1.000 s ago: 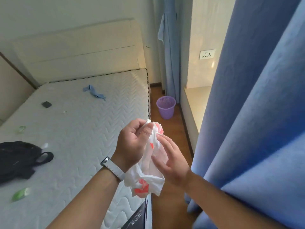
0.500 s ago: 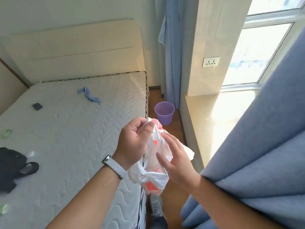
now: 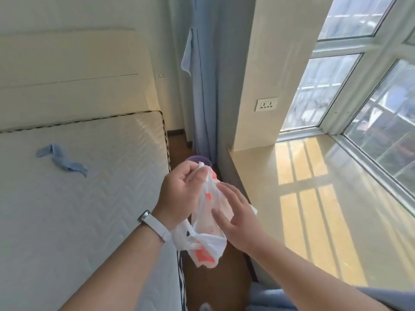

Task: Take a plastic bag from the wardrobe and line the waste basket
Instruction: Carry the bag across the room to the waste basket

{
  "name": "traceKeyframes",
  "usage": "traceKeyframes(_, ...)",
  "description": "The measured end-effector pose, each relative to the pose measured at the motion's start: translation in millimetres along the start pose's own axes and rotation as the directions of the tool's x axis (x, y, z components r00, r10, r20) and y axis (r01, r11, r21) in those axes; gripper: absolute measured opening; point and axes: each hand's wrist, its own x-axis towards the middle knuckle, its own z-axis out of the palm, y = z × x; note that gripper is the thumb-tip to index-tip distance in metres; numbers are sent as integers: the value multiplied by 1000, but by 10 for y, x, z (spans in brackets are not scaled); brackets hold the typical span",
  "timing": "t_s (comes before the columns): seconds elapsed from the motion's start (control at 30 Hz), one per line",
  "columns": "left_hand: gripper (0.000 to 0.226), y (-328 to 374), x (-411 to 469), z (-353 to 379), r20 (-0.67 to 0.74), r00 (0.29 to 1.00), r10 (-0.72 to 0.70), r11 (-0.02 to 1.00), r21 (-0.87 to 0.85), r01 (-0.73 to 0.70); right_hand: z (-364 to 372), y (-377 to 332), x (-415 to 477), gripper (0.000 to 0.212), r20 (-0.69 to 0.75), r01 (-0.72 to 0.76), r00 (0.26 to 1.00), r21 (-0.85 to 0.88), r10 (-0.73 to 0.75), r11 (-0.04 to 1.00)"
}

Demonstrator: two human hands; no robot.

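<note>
A crumpled white plastic bag [image 3: 207, 242] with orange-red print hangs in front of me. My left hand [image 3: 179, 194], a white watch on its wrist, pinches the bag's top edge between thumb and curled fingers. My right hand [image 3: 235, 212] lies against the bag's right side with fingers nearly straight and spread. The purple waste basket [image 3: 198, 159] stands on the floor beyond my hands; only a sliver of its rim shows above my left hand.
The bed's bare mattress [image 3: 78, 198] fills the left, with a blue cloth [image 3: 61, 160] on it. A narrow wooden floor strip [image 3: 215, 286] runs between the bed and a sunlit window ledge [image 3: 314, 209]. Blue curtains [image 3: 205, 86] hang behind the basket.
I have come closer to the basket, which my hands now mostly hide. The near curtain has left the view, showing the window. My right fingers have spread flatter on the bag.
</note>
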Motion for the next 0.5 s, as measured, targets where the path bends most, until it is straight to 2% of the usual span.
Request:
traceKeyframes(0.23, 13, -319, 731, 51, 69, 998, 4, 1000, 18, -5, 78, 232, 701, 59, 13, -68, 998, -36, 68, 997)
traceKeyframes(0.5, 17, -924, 1593, 286, 91, 993, -69, 997, 48, 65, 328, 860, 1587, 57, 70, -113, 991, 2, 113, 994)
